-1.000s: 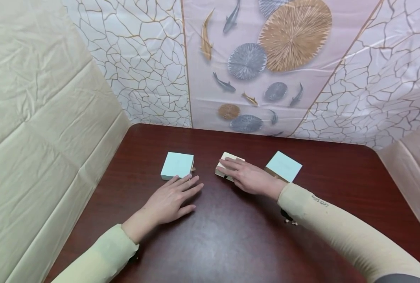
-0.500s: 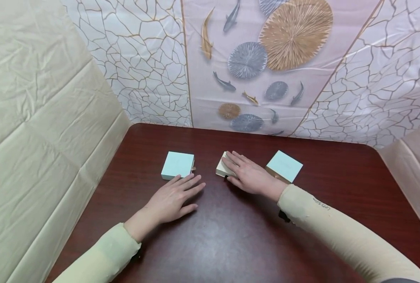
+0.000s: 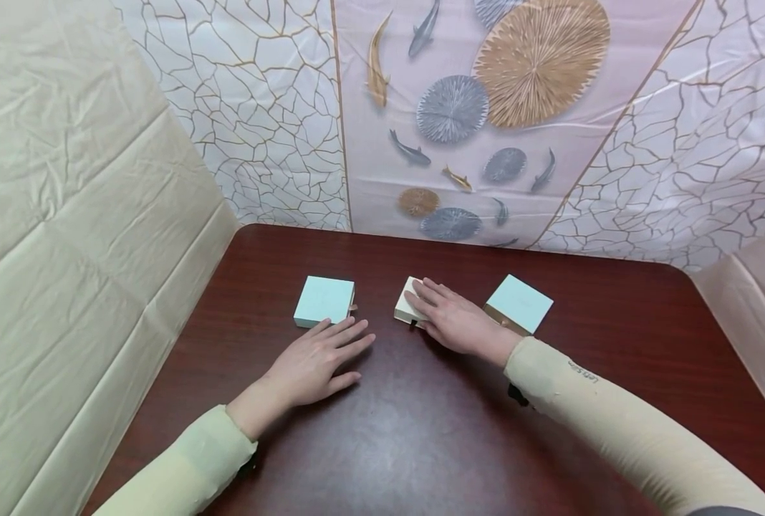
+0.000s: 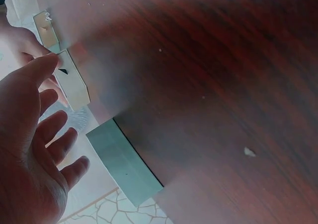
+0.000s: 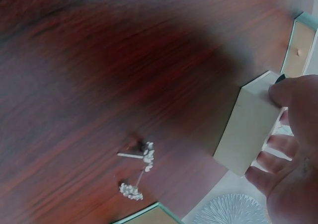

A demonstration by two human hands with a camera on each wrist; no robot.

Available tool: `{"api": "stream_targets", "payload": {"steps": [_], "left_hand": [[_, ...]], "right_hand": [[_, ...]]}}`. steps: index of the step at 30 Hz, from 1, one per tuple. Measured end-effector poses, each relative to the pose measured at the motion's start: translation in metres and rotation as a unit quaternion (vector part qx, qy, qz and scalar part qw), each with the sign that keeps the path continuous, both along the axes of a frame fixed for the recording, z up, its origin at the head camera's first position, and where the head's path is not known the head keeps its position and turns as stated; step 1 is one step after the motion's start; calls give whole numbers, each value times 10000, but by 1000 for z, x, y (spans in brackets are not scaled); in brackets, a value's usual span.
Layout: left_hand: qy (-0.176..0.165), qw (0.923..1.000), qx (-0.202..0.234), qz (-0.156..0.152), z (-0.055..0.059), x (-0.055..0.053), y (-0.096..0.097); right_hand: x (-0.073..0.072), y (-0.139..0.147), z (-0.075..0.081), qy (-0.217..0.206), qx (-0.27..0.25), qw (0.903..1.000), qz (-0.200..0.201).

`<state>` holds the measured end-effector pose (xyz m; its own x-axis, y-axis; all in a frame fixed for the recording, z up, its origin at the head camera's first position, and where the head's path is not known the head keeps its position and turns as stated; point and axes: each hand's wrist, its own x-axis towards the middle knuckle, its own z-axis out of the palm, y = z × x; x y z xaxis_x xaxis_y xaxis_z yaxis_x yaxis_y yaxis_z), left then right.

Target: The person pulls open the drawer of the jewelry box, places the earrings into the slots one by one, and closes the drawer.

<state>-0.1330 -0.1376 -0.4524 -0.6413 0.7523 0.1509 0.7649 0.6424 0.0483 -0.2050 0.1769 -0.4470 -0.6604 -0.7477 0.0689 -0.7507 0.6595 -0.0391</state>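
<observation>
My left hand (image 3: 314,365) lies with straight, spread fingers beside the near edge of a pale mint box (image 3: 324,297); whether it touches the box I cannot tell. My right hand (image 3: 456,319) rests its straight fingers over the top of a small cream box (image 3: 405,307), hiding much of it. In the right wrist view, the thumb (image 5: 283,94) lies against the cream box's end, near a small black tab (image 5: 280,78). Another mint box (image 3: 520,302), turned at an angle and tan along one side, sits just beyond the right wrist.
Two small white beaded pieces (image 5: 148,157) with thin stems lie on the dark red-brown table (image 3: 369,459); the right sleeve (image 3: 589,394) hides them from the head view. A patterned cloth (image 3: 279,129) hangs behind the table, and a cream cloth (image 3: 86,236) on the left.
The right hand's fingers have shifted slightly back over the cream box, and its thumb, visible half a second ago, is now mostly hidden. The left hand has moved very slightly to the right.
</observation>
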Motion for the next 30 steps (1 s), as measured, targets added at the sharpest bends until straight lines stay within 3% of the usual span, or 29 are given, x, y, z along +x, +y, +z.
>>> {"api": "stream_targets", "payload": {"steps": [18, 26, 30], "left_hand": [[-79, 10000, -34, 22, 0, 2, -3], [-61, 10000, -70, 25, 0, 2, -3], [-69, 10000, -31, 8, 2, 3, -2]], "right_hand": [[-11, 12, -4, 442, 290, 9942, 934], [-14, 14, -4, 468, 278, 9943, 916], [-8, 8, 0, 76, -51, 9983, 573]]}}
